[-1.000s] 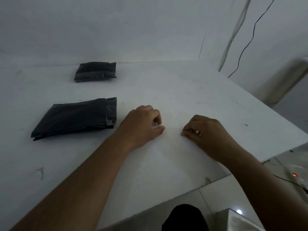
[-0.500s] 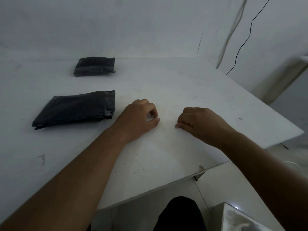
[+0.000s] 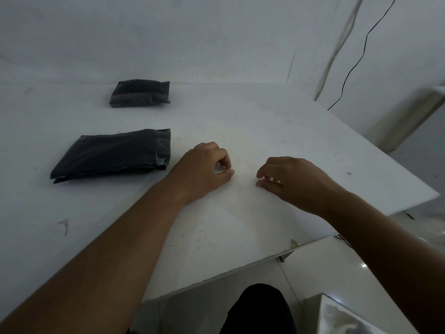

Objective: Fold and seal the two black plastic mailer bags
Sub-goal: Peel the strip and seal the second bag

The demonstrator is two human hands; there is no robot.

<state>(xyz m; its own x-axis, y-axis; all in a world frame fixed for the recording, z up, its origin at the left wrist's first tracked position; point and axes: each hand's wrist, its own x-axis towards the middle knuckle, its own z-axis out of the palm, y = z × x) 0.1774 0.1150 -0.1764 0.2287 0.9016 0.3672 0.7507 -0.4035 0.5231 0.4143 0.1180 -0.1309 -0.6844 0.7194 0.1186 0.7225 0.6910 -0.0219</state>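
Fingers (image 3: 225, 162) of the left hand (image 3: 204, 172) curl onto its thumb, and I cannot tell if they hold anything; right hand (image 3: 296, 182) rests loose, empty, on the bench (image 3: 265, 116), apart from near bag (image 3: 113, 154) and far bag (image 3: 140, 92).

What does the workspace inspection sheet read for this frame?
Surface: white table, scuffed and speckled.
Job's things: near mailer bag and far mailer bag, both black, flat on the table's left side, apart from each other and from both hands.
Clutter: nothing seen.
Hands: left hand rests on the table, fingers curled, thumb meeting fingertip; any held item cannot be told. Right hand rests beside it, fingers loosely curled, nothing visible in them.
Cables: black cable hangs down the wall; pale cord beside it.
Surroundings: white wall, glossy tiled floor.
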